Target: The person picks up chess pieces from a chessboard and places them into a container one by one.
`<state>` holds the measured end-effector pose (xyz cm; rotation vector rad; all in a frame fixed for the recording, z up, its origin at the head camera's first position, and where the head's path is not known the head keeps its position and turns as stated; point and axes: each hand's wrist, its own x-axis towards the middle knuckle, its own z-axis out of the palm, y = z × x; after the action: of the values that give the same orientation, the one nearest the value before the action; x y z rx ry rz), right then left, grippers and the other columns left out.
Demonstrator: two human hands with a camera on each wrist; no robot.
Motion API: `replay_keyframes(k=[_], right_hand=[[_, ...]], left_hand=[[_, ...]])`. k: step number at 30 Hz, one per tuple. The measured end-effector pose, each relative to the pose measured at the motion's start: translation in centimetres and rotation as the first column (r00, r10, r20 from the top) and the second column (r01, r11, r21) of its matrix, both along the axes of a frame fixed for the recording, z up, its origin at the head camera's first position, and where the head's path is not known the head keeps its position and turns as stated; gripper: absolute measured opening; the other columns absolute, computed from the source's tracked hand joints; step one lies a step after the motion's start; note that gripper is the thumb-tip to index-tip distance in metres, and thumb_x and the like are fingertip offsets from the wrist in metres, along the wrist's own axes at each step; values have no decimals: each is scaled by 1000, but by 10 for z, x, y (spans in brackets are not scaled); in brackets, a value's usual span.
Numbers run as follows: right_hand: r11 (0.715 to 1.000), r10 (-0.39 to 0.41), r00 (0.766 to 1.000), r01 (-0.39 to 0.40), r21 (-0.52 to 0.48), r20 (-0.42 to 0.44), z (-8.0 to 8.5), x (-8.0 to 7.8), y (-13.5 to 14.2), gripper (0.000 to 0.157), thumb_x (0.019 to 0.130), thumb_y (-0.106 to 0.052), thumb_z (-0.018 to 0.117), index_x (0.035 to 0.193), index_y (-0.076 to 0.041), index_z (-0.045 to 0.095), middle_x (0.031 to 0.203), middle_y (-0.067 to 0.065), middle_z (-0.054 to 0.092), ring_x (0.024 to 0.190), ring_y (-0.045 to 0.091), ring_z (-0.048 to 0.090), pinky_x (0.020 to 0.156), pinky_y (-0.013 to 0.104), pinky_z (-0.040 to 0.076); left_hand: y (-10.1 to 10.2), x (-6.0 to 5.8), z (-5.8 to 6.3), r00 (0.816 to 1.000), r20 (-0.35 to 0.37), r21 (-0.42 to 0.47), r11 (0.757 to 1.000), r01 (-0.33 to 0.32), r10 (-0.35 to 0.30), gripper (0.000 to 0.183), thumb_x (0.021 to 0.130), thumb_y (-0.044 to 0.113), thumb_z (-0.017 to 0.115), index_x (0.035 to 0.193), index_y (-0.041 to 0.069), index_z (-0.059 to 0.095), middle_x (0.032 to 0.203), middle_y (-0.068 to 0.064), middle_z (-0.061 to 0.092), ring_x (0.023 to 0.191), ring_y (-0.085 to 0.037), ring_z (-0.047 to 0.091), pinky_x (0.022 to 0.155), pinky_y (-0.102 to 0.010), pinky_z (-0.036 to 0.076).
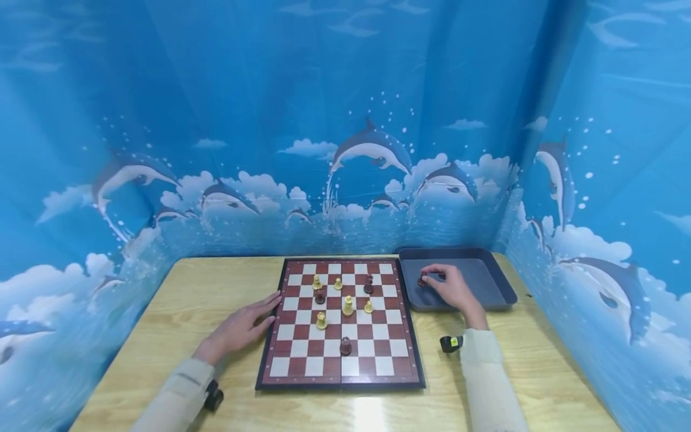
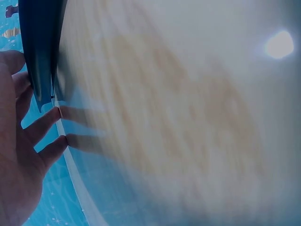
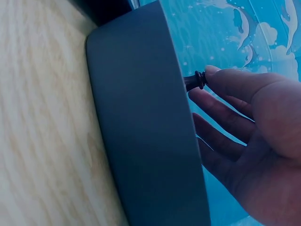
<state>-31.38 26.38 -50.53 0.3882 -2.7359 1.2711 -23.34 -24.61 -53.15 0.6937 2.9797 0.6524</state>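
In the head view my right hand (image 1: 452,288) pinches a dark brown chess piece (image 1: 422,279) between thumb and fingertips, over the grey tray (image 1: 491,285). The right wrist view has the dark chess piece (image 3: 194,81) showing beyond the tray's rim, its exact kind unclear. My left hand (image 1: 243,327) lies with extended fingers against the left edge of the chessboard (image 1: 315,366). Several cream pieces, among them a tall one (image 1: 348,306), stand on the board. Three dark pieces share it: one near the front (image 1: 345,346), one left (image 1: 320,296), one right (image 1: 369,284).
The tray sits against the board's back right corner. Another dark piece (image 1: 442,276) lies in it, partly hidden by my right hand. All this is on a wooden table (image 1: 216,288), with a blue dolphin-print curtain (image 1: 259,150) behind and on both sides.
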Motion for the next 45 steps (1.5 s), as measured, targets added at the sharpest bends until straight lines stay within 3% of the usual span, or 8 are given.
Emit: replay_keyframes(k=[26,45], right_hand=[[998,-20,1000,19,54,3,-8,-2,6,23,88,-15,65,106,-2,68,103,10,68,107,31,58,98,51,41],[999,-22,1000,22,40,5,9,4,-1,24,88,-17,65,108,-3,67,109,11,67,111,32,55,100,52,39]], left_hand=[[-2,-2,-1,1000,-9,9,1000,29,-29,52,98,43,41,145,24,32,153,6,24,134,-27,35,106,-50,34],[-1,-3,1,1000,8,6,1000,23,-23,52,98,43,41,145,23,31,153,3,25,134,-29,35,106,-50,34]])
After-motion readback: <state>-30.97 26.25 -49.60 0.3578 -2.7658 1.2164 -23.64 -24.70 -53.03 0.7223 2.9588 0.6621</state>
